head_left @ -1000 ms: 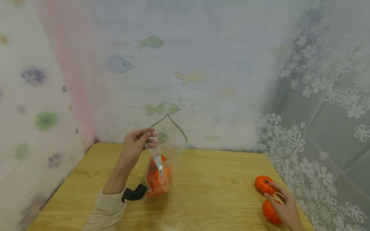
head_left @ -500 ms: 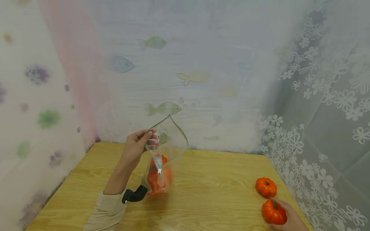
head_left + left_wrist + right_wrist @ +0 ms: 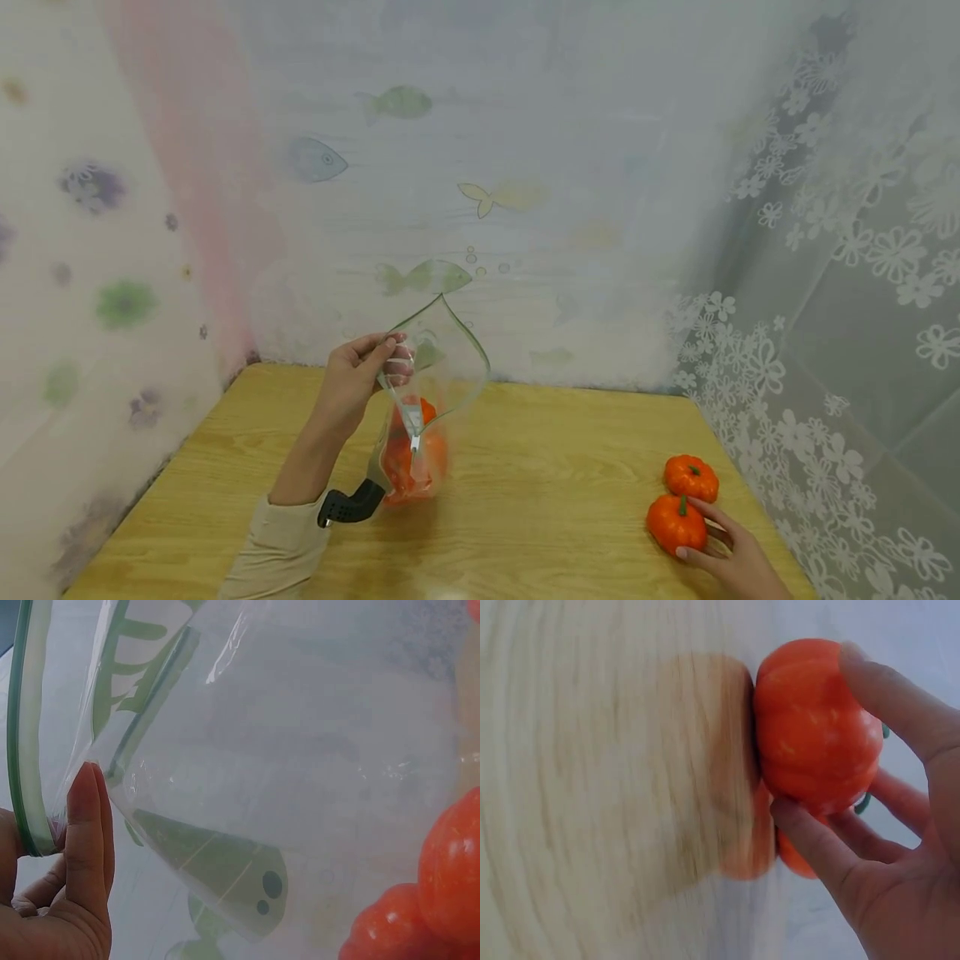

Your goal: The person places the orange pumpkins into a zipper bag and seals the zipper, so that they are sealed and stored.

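Observation:
My left hand (image 3: pixel 360 375) pinches the rim of a clear zip bag (image 3: pixel 457 354) near the middle of the table, holding its mouth spread in a diamond shape. Orange toy pumpkins (image 3: pixel 416 467) lie at the bottom of the bag, and two of them (image 3: pixel 457 862) show through the plastic in the left wrist view. At the right side, my right hand (image 3: pixel 735 558) grips a small orange pumpkin (image 3: pixel 675 525) with a green stem, thumb and fingers on opposite sides. In the right wrist view this pumpkin (image 3: pixel 817 727) sits close to the tabletop. Just beyond it stands another pumpkin (image 3: pixel 692 477).
The wooden table (image 3: pixel 555 492) reaches back to a wall (image 3: pixel 600 250) printed with fish. A grey panel with white flowers (image 3: pixel 840 375) borders the right side. A black wrist mount (image 3: pixel 348 504) sits by the left sleeve (image 3: pixel 277 533), below the bag.
My right hand has drawn back from the far pumpkin, taken hold of the near one and shifted it left. The left hand and the bag stay almost in place.

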`<state>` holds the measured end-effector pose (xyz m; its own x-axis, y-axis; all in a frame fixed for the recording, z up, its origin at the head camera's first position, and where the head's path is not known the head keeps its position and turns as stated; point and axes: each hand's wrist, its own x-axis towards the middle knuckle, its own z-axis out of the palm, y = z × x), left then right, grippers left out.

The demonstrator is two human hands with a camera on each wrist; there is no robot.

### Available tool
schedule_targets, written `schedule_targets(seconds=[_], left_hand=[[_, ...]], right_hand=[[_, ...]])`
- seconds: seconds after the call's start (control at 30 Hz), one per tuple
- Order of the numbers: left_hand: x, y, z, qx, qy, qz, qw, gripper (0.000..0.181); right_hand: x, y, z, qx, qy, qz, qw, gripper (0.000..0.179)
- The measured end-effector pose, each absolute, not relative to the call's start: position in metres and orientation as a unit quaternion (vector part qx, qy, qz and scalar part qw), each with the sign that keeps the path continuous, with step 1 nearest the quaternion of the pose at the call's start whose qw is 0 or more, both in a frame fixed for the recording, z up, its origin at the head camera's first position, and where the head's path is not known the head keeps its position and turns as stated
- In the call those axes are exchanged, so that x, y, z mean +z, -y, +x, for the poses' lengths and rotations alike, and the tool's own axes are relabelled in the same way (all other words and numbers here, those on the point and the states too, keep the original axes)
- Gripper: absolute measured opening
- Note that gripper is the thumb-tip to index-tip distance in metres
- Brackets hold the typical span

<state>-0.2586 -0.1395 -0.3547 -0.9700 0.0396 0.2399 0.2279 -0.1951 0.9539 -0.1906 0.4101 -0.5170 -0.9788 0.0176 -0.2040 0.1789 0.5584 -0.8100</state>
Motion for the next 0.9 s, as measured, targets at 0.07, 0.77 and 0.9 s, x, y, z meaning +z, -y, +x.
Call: schedule_targets(seconds=[0.07,0.77,0.9], left_hand=[[-0.354,0.140,-0.258,-0.765,0.631,-0.107,0.066,0.039],[-0.354,0.140,-0.257,-0.768,0.628,-0.102,0.067,0.037],[-0.355,0.139,-0.257,-0.771,0.626,-0.098,0.067,0.036]], right_hand=[[-0.517,-0.407,-0.193,-0.479,-0.873,0.049,0.084,0.088],[-0.520,-0.379,-0.206,-0.436,-0.897,0.050,0.051,0.085],[-0.521,-0.376,-0.206,-0.434,-0.898,0.061,0.045,0.087]])
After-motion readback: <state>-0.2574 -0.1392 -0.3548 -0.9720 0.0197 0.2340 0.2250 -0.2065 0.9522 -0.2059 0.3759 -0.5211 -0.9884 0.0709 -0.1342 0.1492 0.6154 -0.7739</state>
